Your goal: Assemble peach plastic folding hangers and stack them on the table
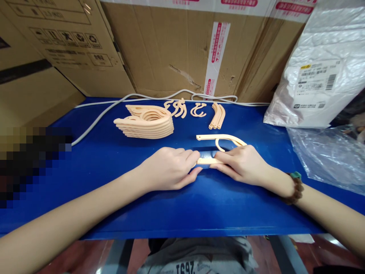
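Note:
A cream plastic hanger piece (210, 161) spans the gap between my two hands, low over the blue table. My left hand (173, 169) is closed, its fingertips pinching at the left end of the piece; the fingers hide what lies inside them. On the other end, my right hand (242, 164) is closed with thumb and fingers around the piece. Just beyond the right hand is a curved cream hanger arm (212, 137) with a loop, its right end partly hidden by that hand. I cannot tell whether it touches the hand.
Nested cream hanger parts (145, 129) are stacked at the back left. Several hooks (180, 108), smaller curved hooks (196, 111) and short curved arms (218, 116) lie beside them. A white cable (97, 127) runs along cardboard boxes (171, 49). A white plastic bag (316, 83) stands right.

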`<state>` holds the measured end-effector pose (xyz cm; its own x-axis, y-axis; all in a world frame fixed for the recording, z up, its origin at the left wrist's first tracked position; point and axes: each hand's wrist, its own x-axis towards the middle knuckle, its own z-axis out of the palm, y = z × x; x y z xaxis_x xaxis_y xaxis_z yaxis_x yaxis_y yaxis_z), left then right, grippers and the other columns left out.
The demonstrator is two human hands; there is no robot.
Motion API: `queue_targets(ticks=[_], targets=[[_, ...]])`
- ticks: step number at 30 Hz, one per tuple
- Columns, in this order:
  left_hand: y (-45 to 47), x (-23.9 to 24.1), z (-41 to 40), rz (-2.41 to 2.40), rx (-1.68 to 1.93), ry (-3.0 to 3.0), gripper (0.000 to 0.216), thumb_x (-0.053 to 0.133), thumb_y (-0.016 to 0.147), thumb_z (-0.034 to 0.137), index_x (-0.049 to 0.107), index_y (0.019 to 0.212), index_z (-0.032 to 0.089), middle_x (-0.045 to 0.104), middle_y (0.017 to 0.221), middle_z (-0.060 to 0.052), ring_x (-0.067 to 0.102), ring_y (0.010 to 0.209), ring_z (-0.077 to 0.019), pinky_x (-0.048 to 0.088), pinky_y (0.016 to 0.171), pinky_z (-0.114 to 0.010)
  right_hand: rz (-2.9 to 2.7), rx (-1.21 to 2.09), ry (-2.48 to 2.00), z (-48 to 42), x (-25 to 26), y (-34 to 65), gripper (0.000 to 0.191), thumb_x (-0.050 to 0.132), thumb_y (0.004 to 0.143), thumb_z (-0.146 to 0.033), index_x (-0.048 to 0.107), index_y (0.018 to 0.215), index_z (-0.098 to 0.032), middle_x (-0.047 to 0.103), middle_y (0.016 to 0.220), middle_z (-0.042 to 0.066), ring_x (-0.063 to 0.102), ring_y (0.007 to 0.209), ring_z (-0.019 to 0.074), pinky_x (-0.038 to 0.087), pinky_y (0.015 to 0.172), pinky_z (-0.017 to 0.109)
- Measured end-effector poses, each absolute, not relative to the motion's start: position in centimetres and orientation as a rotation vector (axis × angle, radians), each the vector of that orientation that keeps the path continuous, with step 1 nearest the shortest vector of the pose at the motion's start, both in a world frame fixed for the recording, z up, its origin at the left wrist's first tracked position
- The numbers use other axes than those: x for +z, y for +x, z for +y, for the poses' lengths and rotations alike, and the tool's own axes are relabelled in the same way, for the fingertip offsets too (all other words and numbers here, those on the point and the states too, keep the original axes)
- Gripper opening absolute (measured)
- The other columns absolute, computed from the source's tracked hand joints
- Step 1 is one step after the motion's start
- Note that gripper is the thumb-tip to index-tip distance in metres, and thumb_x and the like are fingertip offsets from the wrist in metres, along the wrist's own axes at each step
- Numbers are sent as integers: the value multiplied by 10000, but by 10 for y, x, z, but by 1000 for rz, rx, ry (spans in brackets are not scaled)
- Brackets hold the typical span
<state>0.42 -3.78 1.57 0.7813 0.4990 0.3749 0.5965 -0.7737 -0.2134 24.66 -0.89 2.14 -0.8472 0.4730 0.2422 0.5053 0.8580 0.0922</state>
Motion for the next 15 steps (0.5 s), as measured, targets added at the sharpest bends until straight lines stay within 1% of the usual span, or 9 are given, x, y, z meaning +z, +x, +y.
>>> queue_targets(ticks=[6,10,15], targets=[[5,14,-39,-766,-478,-2733,271,336,1004,278,496,805,185,601,662,9,581,537,-163,353,495,-305,-2931,-201,-627,-3,22,249,480,262,1029,-445,538,738,-182,590,578,1,469,485,115,239,538,271],[5,13,-38,-799,-482,-2743,276,332,1008,282,497,810,182,605,664,10,587,547,-161,343,493,-301,-2929,-218,-640,-2,22,249,488,236,1033,-442,534,748,-181,592,578,3,461,478,120,227,534,279],[6,13,-38,-842,-458,-2703,263,342,1004,269,490,806,181,593,649,10,587,545,-160,323,487,-303,-2904,-223,-694,-6,22,248,446,283,1031,-429,530,756,-180,611,605,1,484,487,120,229,528,274]])
